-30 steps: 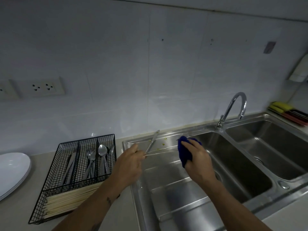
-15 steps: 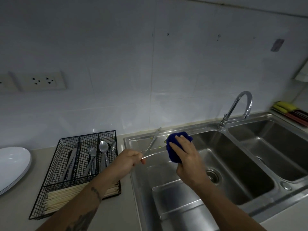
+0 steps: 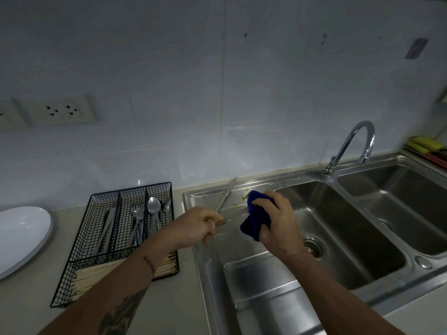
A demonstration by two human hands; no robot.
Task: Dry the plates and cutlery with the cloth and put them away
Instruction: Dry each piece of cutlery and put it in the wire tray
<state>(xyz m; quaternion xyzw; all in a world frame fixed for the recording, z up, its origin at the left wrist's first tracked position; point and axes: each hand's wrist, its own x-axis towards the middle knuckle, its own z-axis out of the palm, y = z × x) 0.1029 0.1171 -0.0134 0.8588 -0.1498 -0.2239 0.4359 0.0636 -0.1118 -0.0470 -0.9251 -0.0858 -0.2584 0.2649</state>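
The right hand (image 3: 275, 226) now bunches the dark blue cloth (image 3: 255, 220) lower and closer to the left hand's (image 3: 193, 226) grip on the thin silver knife (image 3: 226, 198), whose blade still points up and away from that grip.

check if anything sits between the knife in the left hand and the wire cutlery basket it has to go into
Nothing visible does. The left hand holds the knife over the sink's drainboard, and the wire cutlery basket sits just to its left on the counter, open-topped. Only bare counter and the sink rim lie between them.
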